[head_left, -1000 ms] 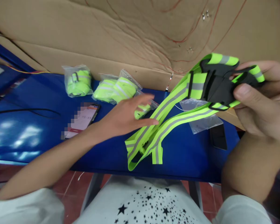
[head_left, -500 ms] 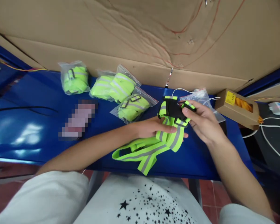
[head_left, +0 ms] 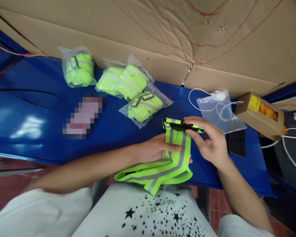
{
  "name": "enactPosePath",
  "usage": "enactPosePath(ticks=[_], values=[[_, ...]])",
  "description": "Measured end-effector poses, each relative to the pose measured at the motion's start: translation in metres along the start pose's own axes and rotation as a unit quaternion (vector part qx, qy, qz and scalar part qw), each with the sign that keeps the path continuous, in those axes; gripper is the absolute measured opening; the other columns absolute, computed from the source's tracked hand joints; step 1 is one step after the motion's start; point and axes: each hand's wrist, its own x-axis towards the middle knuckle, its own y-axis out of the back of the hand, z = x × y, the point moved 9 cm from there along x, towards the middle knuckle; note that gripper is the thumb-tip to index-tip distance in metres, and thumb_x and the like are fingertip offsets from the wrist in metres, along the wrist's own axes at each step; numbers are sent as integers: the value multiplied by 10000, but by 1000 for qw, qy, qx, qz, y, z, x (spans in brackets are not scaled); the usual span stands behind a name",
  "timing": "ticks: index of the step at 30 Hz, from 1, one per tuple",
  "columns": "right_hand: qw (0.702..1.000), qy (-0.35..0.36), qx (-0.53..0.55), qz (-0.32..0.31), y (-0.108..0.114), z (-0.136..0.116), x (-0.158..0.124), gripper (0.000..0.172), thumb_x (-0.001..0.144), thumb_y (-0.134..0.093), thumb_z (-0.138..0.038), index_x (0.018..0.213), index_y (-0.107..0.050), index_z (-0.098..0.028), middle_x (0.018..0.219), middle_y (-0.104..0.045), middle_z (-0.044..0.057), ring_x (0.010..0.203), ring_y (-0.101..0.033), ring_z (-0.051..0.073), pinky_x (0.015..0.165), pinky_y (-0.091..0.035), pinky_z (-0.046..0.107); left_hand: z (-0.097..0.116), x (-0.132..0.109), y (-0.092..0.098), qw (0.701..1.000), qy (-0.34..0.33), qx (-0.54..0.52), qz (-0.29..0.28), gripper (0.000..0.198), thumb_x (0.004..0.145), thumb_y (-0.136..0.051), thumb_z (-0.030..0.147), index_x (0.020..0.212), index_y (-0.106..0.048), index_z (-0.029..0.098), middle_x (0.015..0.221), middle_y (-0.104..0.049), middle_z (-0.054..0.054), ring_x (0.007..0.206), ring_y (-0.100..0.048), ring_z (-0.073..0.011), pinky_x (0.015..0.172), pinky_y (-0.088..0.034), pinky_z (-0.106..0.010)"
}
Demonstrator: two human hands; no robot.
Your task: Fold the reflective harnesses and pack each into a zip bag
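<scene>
Neon yellow-green reflective straps (head_left: 179, 158) with grey stripes hang in loops over the near edge of the blue table. My left hand (head_left: 158, 148) is closed around the straps, its thumb across the front and fingertips showing behind. At the top of the straps is a black piece with a buckle (head_left: 180, 125), seen nearly edge-on. My right hand (head_left: 208, 138) pinches the right end of this black piece between thumb and fingers. Some strap lengths are hidden behind my left hand.
Several clear zip bags of folded yellow-green straps (head_left: 146, 107) lie along the back. An unfilled clear zip bag (head_left: 220, 112), a dark phone (head_left: 237, 142) and a cardboard box (head_left: 251, 120) are at right. A pixelated item (head_left: 85, 115) lies at left; a cardboard panel (head_left: 138, 33) stands behind.
The black piece has tipped from facing me to nearly edge-on. My right hand has shifted slightly down with it, and the straps hang flatter and wider. The view has shifted a little.
</scene>
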Motion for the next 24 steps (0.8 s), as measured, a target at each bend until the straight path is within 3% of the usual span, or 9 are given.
enactPosePath(ticks=[4,7,11,13,15,17,19,21,24], values=[[992,114,-6,-60,-13,-10,-6,467,949,-609,-4,1337,-673,-255,1395,-686,59,1390,-605,248,1182,-534,470,14,-4,-9,998,-46,6,-47,615,772,-864,604,1160,-773,135,1174,-791,-165,1120,-758,-305,995,-588,-387],[985,133,-18,-105,-20,-16,-10,532,940,-558,38,1394,-635,-228,1498,-617,79,1504,-490,266,1270,-440,526,16,-6,-5,998,-47,24,-26,669,804,-783,698,1163,-778,133,1176,-791,-169,1103,-760,-298,978,-588,-379],[978,52,77,-187,-20,-15,-11,544,977,-551,-46,1469,-572,-278,1603,-514,48,1606,-310,258,1332,-327,537,19,-8,4,998,-36,40,38,457,873,-824,451,1238,-754,185,1166,-801,-138,1009,-786,-252,925,-616,-372],[970,-12,182,-159,-9,-8,-7,475,1005,-630,-259,1472,-567,-324,1635,-473,28,1617,-278,276,1330,-324,537,22,-11,2,998,-34,40,45,445,875,-833,386,1270,-742,203,1182,-799,-134,1030,-786,-252,920,-627,-371],[965,-74,237,-88,2,7,-3,515,978,-689,-446,1471,-573,-353,1638,-467,19,1590,-348,289,1305,-375,504,25,-12,-1,996,-34,60,53,396,881,-831,335,1244,-755,193,1151,-808,-125,1022,-789,-239,905,-632,-349],[959,-144,235,-70,-1,23,-2,510,943,-733,-496,1419,-630,-345,1530,-585,33,1408,-586,270,1154,-550,420,29,-13,-3,992,-46,93,72,361,867,-844,293,1201,-767,180,1101,-819,-113,989,-793,-226,877,-632,-327],[942,-215,235,-107,-15,33,-5,427,926,-764,-474,1312,-702,-304,1246,-744,41,1007,-756,203,851,-658,319,34,-11,-6,985,-69,130,89,364,842,-865,295,1170,-773,167,1057,-824,-111,945,-796,-228,844,-636,-328],[928,-244,260,-110,-20,33,-4,359,928,-763,-466,1228,-730,-272,949,-758,9,690,-700,136,629,-617,260,41,-7,-10,979,-94,155,92,371,838,-869,344,1142,-778,153,1020,-823,-120,893,-797,-234,807,-643,-340],[929,-244,268,-74,-13,28,5,365,910,-790,-445,1226,-711,-282,852,-701,-26,589,-617,91,554,-567,223,52,2,-18,978,-111,162,69,367,862,-847,375,1148,-771,157,1007,-818,-123,860,-796,-239,794,-648,-372]])
